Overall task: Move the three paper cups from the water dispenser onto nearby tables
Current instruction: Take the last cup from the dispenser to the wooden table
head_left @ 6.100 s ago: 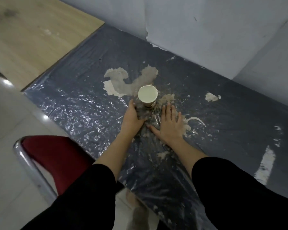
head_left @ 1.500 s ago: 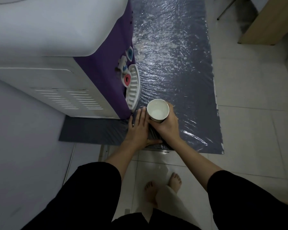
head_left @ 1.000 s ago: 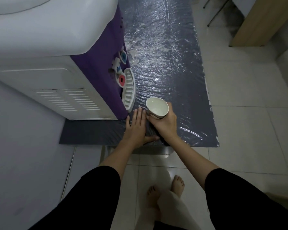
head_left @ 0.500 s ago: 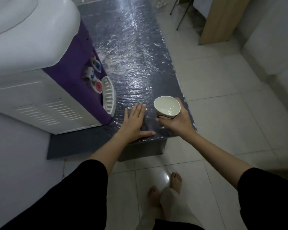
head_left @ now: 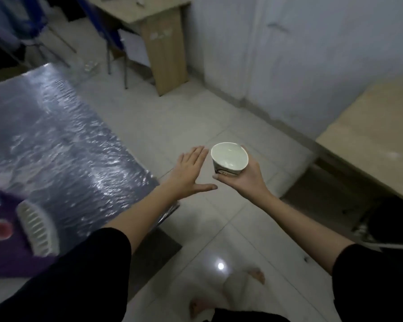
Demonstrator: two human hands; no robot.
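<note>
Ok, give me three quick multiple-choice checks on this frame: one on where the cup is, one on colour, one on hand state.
1. Where is the cup?
A. On the plastic-covered table
B. Held above the floor
C. On the dispenser tray

2. What colour is the dispenser front?
A. Purple
B. Green
C. Yellow

3. What is the left hand doing?
A. Gripping a second cup
B. Pressing a tap
C. Open, flat, holding nothing

Answers: 1 B, the right hand grips the cup over bare tiles, clear of the table. 2 A, the panel beside the white tray is purple. 3 C, its fingers are spread with nothing in them.
</note>
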